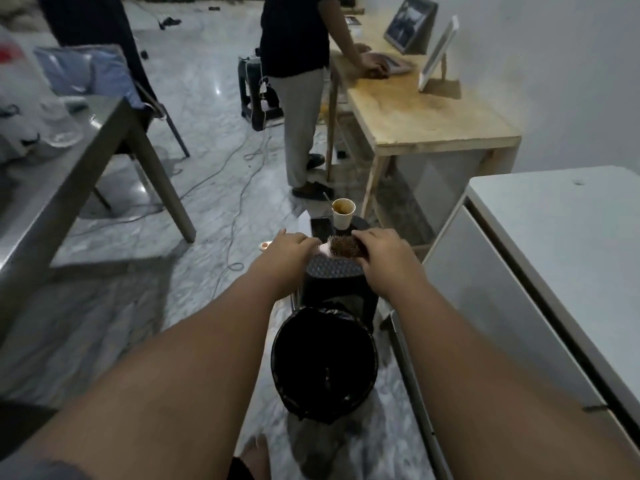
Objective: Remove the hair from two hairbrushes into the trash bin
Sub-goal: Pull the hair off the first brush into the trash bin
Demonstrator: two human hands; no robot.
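A hairbrush [344, 246] with brown hair matted in its bristles lies on a black plastic stool [334, 271]. My right hand [382, 258] rests on its right end, fingers curled over it. My left hand [294, 249] reaches to its left end, where a pale pink part [323, 249] shows; whether that belongs to a second brush I cannot tell. A round trash bin [323, 362] with a black liner stands on the floor just in front of the stool, below my forearms.
A paper cup [343, 213] and a dark phone [320, 226] sit on the far stool surface. A person stands at a wooden table [415, 109] behind. A grey table [69, 161] is at left, a white cabinet [554, 237] at right. Cables cross the marble floor.
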